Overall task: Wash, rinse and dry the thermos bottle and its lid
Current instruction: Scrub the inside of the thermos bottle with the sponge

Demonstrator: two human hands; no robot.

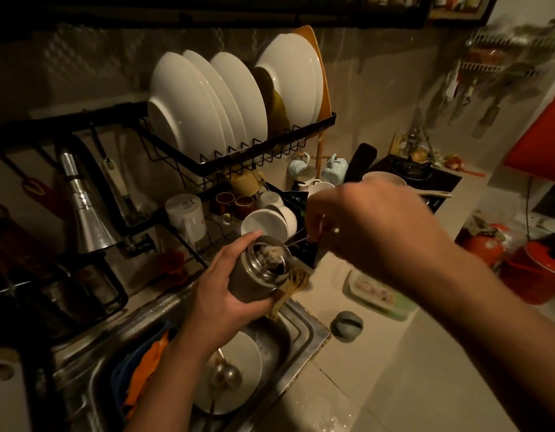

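The thermos bottle [257, 271] is gripped by the left hand [227, 289], whose fingers are curled under its body and whose thumb is laid along the far side near the rim. The bottle is held tilted over the right far corner of the sink [304, 330], its open mouth turned up and to the right; something pale is seen inside. The right hand [368, 227] is held just right of and beyond the bottle's mouth, its fingers bent downward and pinched on a thin metal utensil [296, 241] that reaches toward the mouth; which kind of utensil cannot be told. In the sink below, a white plate [238, 366] with a spoon [227, 377] on it is seen. On the table [410, 369] to the right, a small grey lid [347, 325] is set near the sink's edge. Beyond the hands, white plates [207, 101] are stood upright in a black dish rack [270, 148].
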